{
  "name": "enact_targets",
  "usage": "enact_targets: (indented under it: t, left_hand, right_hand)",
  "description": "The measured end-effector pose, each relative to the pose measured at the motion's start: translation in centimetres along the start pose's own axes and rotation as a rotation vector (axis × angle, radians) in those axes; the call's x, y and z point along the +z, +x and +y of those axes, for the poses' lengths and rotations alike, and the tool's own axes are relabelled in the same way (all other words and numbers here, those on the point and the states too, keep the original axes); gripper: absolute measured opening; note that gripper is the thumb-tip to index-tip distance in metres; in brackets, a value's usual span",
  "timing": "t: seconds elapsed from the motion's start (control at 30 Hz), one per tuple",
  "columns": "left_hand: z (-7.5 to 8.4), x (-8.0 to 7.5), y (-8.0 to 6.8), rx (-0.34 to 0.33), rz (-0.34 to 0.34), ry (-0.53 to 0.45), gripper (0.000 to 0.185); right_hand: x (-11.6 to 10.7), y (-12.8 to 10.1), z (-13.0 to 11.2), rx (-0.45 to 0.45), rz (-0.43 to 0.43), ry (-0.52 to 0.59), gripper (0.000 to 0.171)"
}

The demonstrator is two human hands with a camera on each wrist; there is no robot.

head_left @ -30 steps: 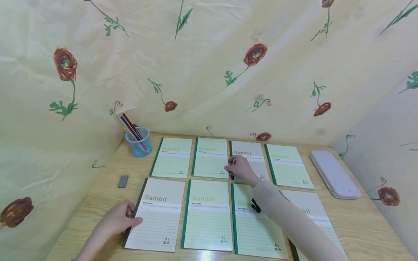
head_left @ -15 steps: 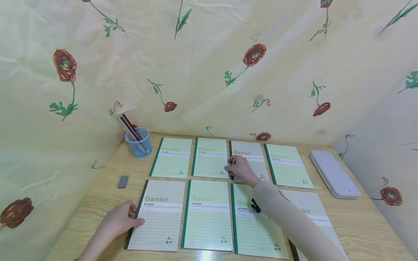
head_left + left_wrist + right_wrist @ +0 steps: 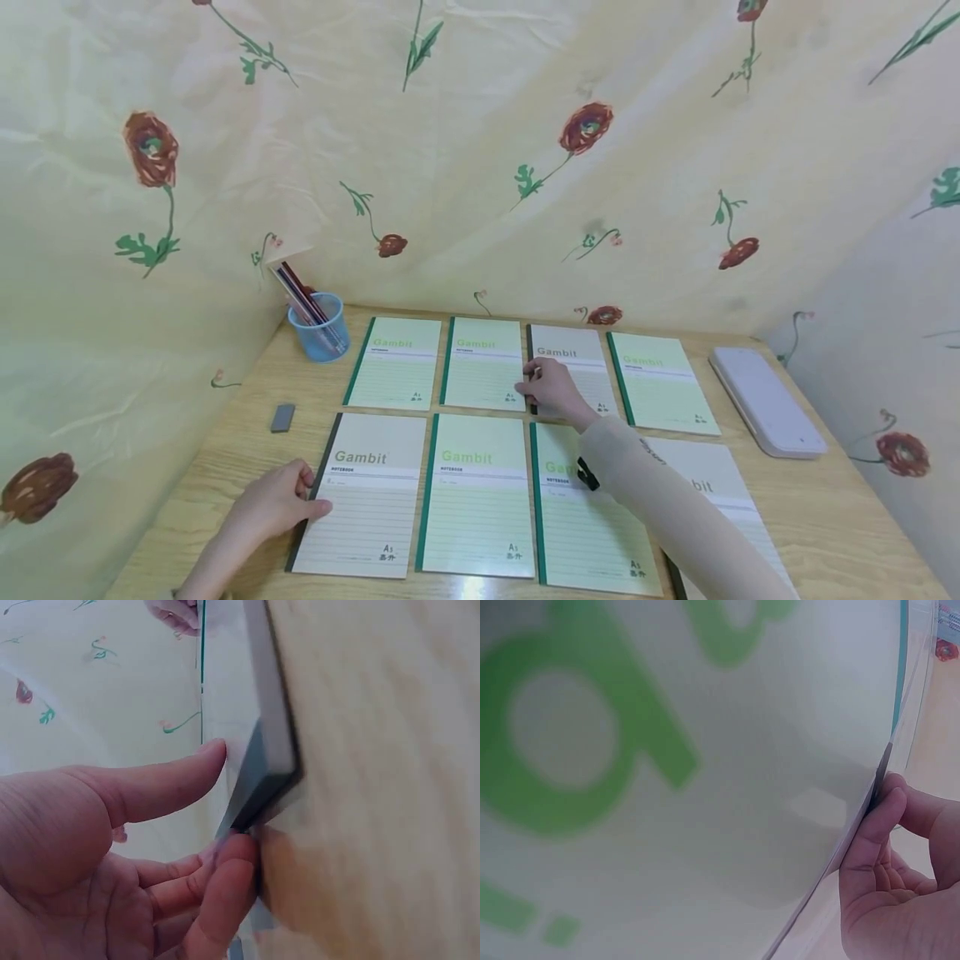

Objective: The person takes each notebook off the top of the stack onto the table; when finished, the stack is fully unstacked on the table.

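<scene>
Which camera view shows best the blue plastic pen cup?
The head view shows it best: the blue plastic pen cup stands whole at the wooden table's far left corner, with pens inside. Neither wrist view shows it; they show only notebook covers and fingers.

The right arm wears a long, close-fitting beige sleeve (image 3: pixel 675 508) that runs down to the wrist, and a small black strap or clip (image 3: pixel 587 475) sits on its inner side partway up the forearm. The right hand (image 3: pixel 551 387) is bare, with no ring or glove showing. The left hand (image 3: pixel 270 504) and its forearm are bare too, with short, unpainted nails seen in the left wrist view
</scene>
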State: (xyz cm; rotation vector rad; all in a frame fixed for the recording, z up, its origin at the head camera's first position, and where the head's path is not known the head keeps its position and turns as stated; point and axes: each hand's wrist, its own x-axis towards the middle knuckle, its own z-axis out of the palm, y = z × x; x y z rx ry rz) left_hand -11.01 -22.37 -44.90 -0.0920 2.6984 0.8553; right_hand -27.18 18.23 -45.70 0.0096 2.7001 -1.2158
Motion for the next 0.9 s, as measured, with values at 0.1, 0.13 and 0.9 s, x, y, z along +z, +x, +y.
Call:
enact_targets:
  t: [0.1, 0.13, 0.9]
  left_hand:
    - [0.1, -0.4, 0.2, 0.026, -0.004, -0.002, 0.038]
    - [0.1, -0.5, 0.3, 0.036, -0.001, -0.004, 0.037]
    - [10.7, -4.2, 8.1, 0.395, 0.034, -0.299, 0.026]
  right_hand:
    - [0.0, 0.0, 0.0, 0.001, 0.000, 0.007, 0.032]
    - [0.0, 0.0, 0.0, 0.000, 0.001, 0.005, 0.032]
    - [-0.1, 0.0, 0.2, 0.003, -0.007, 0.033, 0.033]
